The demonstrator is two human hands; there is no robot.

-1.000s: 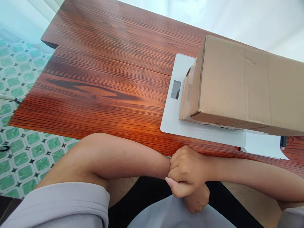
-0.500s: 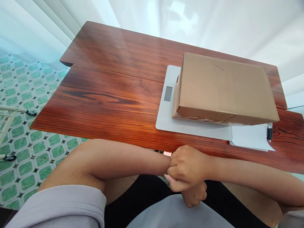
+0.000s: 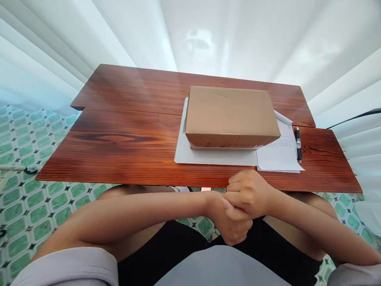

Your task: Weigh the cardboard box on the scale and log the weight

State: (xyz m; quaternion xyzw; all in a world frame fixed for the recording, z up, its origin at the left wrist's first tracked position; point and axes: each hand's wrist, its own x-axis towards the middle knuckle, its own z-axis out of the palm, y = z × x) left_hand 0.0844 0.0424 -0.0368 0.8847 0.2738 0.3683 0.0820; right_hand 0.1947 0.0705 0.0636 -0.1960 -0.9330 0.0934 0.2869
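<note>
My left hand [image 3: 233, 228] is curled into a fist over my lap, just off the table's front edge. Over it lies my right hand [image 3: 250, 194], its fingers closed round the thumb side of the left hand. Part of the left fingers is hidden. Beyond both hands, a brown cardboard box [image 3: 232, 111] rests on a flat white scale [image 3: 208, 157]. The box covers most of the scale, and its display is largely hidden. Neither hand touches the box or the scale.
Right of the scale, sheets of paper with writing [image 3: 278, 155] lie on the dark red wooden table [image 3: 119, 159]. A black pen [image 3: 298, 145] is beside the papers. White curtains [image 3: 238, 39] hang behind the table, and green tiles [image 3: 35, 210] cover the floor.
My view has turned right and up, so the box, scale and papers sit further left and the pen shows whole. The hands remain clasped, with more of the left hand now visible.
</note>
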